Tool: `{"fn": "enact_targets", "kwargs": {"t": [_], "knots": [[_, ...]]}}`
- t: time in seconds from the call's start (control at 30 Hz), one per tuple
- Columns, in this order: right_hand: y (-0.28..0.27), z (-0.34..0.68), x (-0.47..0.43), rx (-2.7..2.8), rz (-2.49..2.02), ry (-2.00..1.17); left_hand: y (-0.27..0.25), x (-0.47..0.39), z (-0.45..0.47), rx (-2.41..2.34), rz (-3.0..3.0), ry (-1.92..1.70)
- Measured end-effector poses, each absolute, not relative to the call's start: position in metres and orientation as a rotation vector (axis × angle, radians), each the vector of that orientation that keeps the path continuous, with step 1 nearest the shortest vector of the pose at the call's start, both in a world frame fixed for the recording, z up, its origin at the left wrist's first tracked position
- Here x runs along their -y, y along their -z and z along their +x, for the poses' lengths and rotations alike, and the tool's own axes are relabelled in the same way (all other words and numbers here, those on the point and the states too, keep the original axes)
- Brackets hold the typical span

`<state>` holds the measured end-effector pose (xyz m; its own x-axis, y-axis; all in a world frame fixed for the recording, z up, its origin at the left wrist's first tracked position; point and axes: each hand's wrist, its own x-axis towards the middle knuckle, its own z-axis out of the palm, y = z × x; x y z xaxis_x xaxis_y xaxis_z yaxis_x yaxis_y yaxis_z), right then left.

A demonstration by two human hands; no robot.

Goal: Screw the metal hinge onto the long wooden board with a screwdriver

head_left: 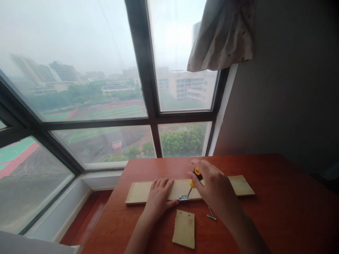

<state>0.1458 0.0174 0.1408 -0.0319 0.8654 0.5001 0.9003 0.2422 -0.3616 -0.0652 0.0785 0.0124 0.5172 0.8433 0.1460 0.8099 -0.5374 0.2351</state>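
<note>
A long pale wooden board [239, 186] lies across the red-brown table. On its near edge sits a small metal hinge or bracket [184, 198]. My right hand [212, 180] is closed around a yellow and black screwdriver [196, 173], which tilts with its tip down at the right end of the metal piece. My left hand [160, 197] lies flat on the board just left of the metal piece, fingers spread and thumb near it. Closer to me is a small wooden piece [184, 229] with two dark holes along its far edge.
Two screws [211, 214] lie on the table [278, 218], right of the small wooden piece. Beyond the table's far edge is a large window with dark frames [152, 106]. A curtain [225, 38] hangs at upper right, beside a grey wall [278, 88].
</note>
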Motion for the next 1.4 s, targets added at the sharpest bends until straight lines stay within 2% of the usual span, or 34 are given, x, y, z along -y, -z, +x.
{"fn": "enact_targets", "kwargs": {"t": [0.27,0.47,0.67,0.87,1.4], "knots": [[-0.141,0.1459,-0.0168,1.882,-1.46,-0.006,-0.0114,-0.0789,-0.0651,-1.429,2.602,-0.371],[-0.1418,0.1464,-0.0171,1.869,-1.571,0.018,-0.0106,-0.0794,-0.0647,-1.438,2.598,-0.369],[-0.1438,0.1445,-0.0136,1.929,-1.422,-0.076,-0.0134,-0.0783,-0.0647,-1.435,2.593,-0.368],[-0.14,0.1477,-0.0174,1.886,-1.57,0.008,-0.0145,-0.0779,-0.0638,-1.446,2.58,-0.352],[-0.1429,0.1461,-0.0168,1.868,-1.572,-0.016,-0.0101,-0.0796,-0.0645,-1.445,2.584,-0.361]]}}
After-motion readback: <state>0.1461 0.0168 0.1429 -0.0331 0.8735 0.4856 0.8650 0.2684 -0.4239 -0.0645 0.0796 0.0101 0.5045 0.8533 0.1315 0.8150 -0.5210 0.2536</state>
